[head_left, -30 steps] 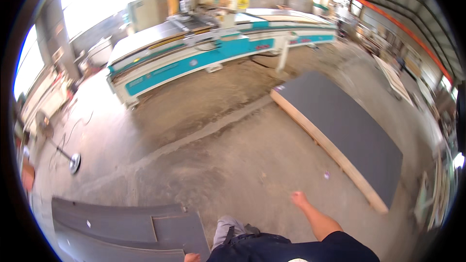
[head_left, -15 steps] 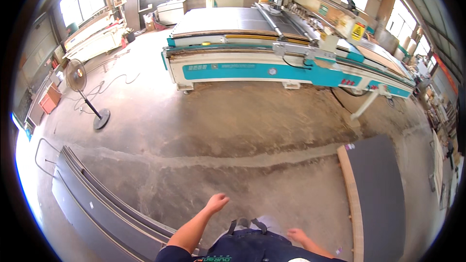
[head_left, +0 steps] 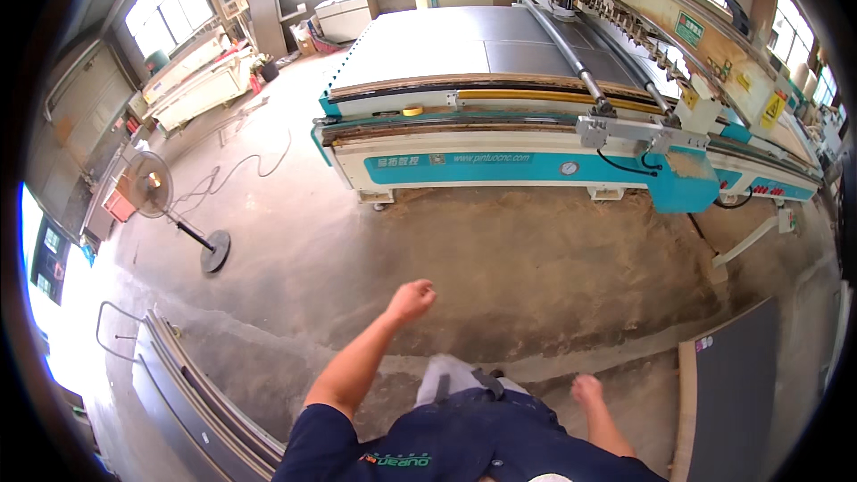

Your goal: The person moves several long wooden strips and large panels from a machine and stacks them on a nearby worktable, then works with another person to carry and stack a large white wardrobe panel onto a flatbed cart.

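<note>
My left hand (head_left: 412, 302) swings out in front of me above the concrete floor (head_left: 527, 259), its fingers loosely curled in and nothing showing in them. Lower down on the other side, my right hand (head_left: 586, 389) hangs beside my body, also curled, and it touches nothing. Beyond both hands stands a large CNC router table (head_left: 455, 170) with a white and teal frame. Grey sheets (head_left: 446, 31) lie on its bed, and a gantry (head_left: 656, 36) with a spindle crosses it at the right.
A stack of grey panels (head_left: 201, 424) with a bent metal handle lies at the lower left. Another dark panel stack (head_left: 736, 384) is at the lower right. A pedestal fan (head_left: 150, 183) stands on the left, with a cable (head_left: 259, 165) along the floor near it.
I have moved forward, so the router table looks nearer and larger and the panel stacks slide toward the lower edge. My left hand has swung further forward. Both hands remain free.
</note>
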The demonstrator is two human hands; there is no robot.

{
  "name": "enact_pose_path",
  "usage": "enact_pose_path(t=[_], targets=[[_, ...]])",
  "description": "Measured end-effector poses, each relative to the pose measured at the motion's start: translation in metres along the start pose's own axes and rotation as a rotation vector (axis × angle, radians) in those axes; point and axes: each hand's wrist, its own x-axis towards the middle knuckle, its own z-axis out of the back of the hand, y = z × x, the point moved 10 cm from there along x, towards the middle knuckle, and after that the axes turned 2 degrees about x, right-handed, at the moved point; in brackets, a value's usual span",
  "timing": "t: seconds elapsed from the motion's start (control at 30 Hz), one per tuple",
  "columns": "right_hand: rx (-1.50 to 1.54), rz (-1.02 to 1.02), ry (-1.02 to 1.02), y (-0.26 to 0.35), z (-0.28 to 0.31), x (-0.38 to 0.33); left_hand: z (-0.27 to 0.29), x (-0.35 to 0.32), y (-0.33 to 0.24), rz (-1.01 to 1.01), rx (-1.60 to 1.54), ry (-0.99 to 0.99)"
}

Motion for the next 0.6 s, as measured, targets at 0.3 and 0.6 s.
enact_pose_path(t=[0.3, 0.6], targets=[[-0.467, 0.379, -0.086, 0.240, -0.282, 0.108, 0.123, 0.408, -0.016, -0.261, 0.121, -0.249], [-0.287, -0.196, -0.849, 0.071, -0.170, -0.054, 0.115, 0.659, 0.069, -0.200, 0.522, -0.056]])
